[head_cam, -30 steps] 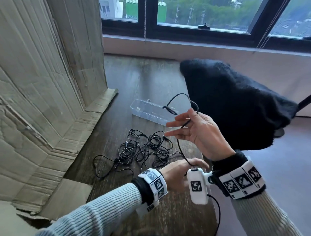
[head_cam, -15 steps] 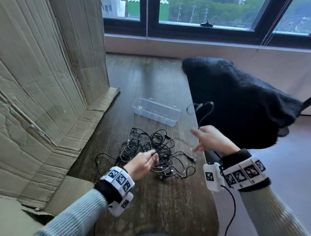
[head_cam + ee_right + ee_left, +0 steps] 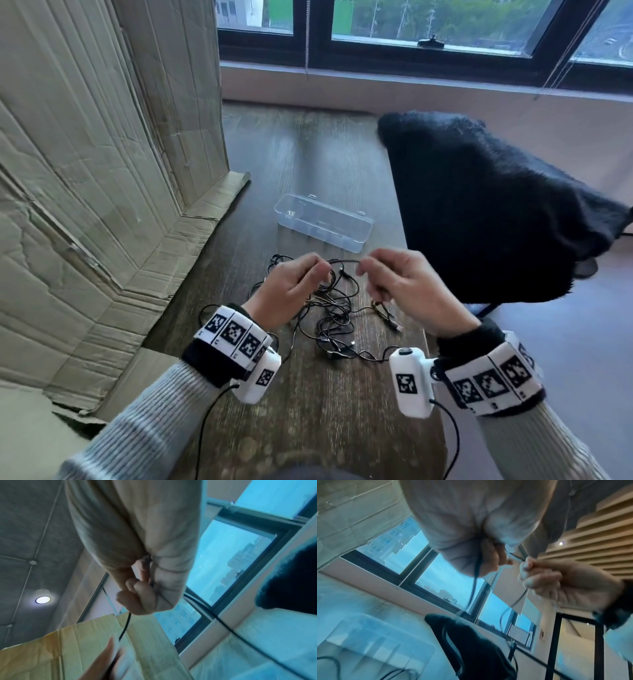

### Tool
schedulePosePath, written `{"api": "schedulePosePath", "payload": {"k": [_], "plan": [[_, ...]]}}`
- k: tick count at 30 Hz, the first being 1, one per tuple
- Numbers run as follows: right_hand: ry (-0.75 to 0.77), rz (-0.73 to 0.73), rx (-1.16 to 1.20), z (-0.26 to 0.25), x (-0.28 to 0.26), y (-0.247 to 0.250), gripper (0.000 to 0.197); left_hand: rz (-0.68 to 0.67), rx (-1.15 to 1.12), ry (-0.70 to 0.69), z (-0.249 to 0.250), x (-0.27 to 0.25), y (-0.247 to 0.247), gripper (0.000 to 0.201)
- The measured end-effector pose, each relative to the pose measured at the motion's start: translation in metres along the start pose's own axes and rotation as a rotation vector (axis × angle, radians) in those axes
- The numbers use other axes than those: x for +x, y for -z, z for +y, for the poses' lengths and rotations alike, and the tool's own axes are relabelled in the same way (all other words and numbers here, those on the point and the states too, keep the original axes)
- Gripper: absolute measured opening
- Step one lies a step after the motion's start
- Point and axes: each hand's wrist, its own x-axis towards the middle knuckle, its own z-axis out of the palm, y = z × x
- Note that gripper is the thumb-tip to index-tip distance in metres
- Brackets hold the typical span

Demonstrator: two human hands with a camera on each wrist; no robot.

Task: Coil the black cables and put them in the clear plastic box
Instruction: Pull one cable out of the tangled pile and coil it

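Observation:
A tangle of thin black cables [image 3: 334,320] lies on the dark wooden table [image 3: 308,411]. My left hand [image 3: 294,284] and right hand [image 3: 397,277] are raised just above it, side by side. A short stretch of one black cable [image 3: 344,261] runs between them, pinched by both. The left wrist view shows the cable [image 3: 476,574] coming down out of my curled left fingers, with the right hand [image 3: 556,582] close by. In the right wrist view the cable [image 3: 126,624] hangs from my curled right fingers [image 3: 137,596]. The clear plastic box [image 3: 323,222] stands open and empty beyond the hands.
Flattened cardboard [image 3: 102,171] leans up along the left of the table. A black fuzzy cloth [image 3: 496,212] covers a chair at the table's right edge. A window sill runs across the far end. Wrist-camera wires trail near my forearms.
The left hand rose from the cable pile and the right hand came in from the right; both now meet above the pile, pinching one cable between them.

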Motion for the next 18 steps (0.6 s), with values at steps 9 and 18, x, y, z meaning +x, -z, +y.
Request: {"api": "schedulePosePath", "payload": {"k": [9, 18], "plan": [[0.189, 0.413, 0.268, -0.02, 0.007, 0.047, 0.018, 0.049, 0.163, 0.204, -0.084, -0.055, -0.014, 0.045], [0.11, 0.238, -0.665, 0.008, 0.011, -0.004, 0.063, 0.104, 0.179, 0.113, -0.034, -0.024, 0.008, 0.024]]}}
